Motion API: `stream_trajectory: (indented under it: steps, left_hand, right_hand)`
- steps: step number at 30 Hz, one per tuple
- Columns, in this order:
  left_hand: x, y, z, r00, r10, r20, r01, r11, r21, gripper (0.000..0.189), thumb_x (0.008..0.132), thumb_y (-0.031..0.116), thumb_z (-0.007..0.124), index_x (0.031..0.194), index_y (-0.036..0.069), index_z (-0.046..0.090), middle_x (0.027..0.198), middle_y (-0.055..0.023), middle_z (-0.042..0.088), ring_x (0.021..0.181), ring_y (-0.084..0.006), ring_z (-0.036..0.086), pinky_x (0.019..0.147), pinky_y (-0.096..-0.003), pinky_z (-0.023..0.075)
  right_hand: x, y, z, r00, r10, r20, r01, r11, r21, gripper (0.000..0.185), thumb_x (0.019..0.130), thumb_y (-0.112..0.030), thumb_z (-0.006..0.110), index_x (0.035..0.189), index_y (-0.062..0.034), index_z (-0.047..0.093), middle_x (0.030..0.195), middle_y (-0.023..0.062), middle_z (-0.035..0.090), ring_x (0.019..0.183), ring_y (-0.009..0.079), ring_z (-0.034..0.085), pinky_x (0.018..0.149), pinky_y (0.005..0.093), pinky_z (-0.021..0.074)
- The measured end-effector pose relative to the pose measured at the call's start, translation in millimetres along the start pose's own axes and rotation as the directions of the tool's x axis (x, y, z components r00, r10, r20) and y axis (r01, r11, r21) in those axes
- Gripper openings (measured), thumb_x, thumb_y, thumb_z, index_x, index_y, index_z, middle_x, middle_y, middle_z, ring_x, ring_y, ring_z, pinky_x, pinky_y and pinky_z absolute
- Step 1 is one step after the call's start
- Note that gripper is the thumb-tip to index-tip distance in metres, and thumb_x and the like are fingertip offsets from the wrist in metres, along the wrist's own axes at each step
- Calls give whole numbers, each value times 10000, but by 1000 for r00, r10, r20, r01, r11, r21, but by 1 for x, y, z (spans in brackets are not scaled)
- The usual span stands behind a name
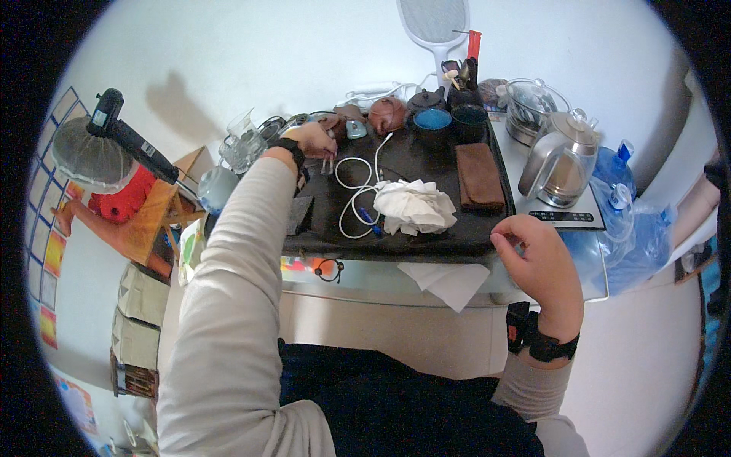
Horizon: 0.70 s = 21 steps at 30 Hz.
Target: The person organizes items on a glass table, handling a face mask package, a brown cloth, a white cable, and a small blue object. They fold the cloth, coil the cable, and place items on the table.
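My left hand reaches to the back left of a black tea tray, fingers pointing down beside small pale pieces. Whether it grips one is hidden. Near its fingers sits a small light-blue cup. My right hand hovers at the tray's front right corner, thumb and forefinger curled together with nothing visible between them. Crumpled white tissue and a looped white cable lie on the tray between my hands. A folded brown cloth rests at the right.
Blue-lined dark cups, a dark teapot and a reddish-brown pot line the tray's back. An electric kettle and a lidded glass pot stand right. Glassware stands left. White paper overhangs the front.
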State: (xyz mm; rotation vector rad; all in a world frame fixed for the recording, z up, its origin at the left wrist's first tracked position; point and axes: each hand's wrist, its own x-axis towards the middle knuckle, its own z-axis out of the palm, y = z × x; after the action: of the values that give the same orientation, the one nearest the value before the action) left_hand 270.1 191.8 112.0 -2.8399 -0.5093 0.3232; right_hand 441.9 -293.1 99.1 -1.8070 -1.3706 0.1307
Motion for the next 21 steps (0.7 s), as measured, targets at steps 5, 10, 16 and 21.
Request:
stream_trajectory:
  steps: [5, 10, 16, 21]
  left_hand:
    - [15, -19, -50, 870, -482, -102, 154, 462, -874, 271, 929, 151, 727, 1075, -64, 652, 890, -161, 727, 742, -192, 728, 614, -283, 605]
    - [62, -22, -77, 821, -490, -292, 51, 573, -818, 241, 971, 102, 628, 1125, -82, 648, 978, -175, 732, 843, -212, 733, 758, -298, 613]
    - [123, -27, -64, 841, -435, -322, 208, 809, -550, 289, 978, 188, 599, 1117, -43, 704, 979, -155, 752, 861, -229, 726, 756, -340, 578]
    - [139, -30, -43, 894, -340, -291, 251, 919, -304, 322, 949, 268, 624, 1035, -13, 754, 958, -165, 756, 848, -265, 720, 797, -392, 563]
  right_hand:
    - [0, 6, -3, 1000, 16, 9, -16, 999, -40, 156, 889, -157, 666, 925, -6, 676, 887, 172, 677, 823, 334, 667, 747, 406, 520]
    - [3, 15, -8, 997, 71, -34, -71, 997, 5, 165, 886, -162, 672, 933, -5, 687, 896, 173, 685, 840, 342, 669, 752, 406, 521]
    - [9, 29, -10, 996, 70, -57, -72, 997, -22, 167, 886, -161, 675, 923, 2, 680, 881, 172, 678, 826, 346, 665, 748, 413, 519]
    - [12, 38, -11, 995, 89, -39, -89, 996, -19, 169, 884, -163, 679, 921, 1, 678, 875, 178, 671, 824, 351, 663, 743, 419, 518]
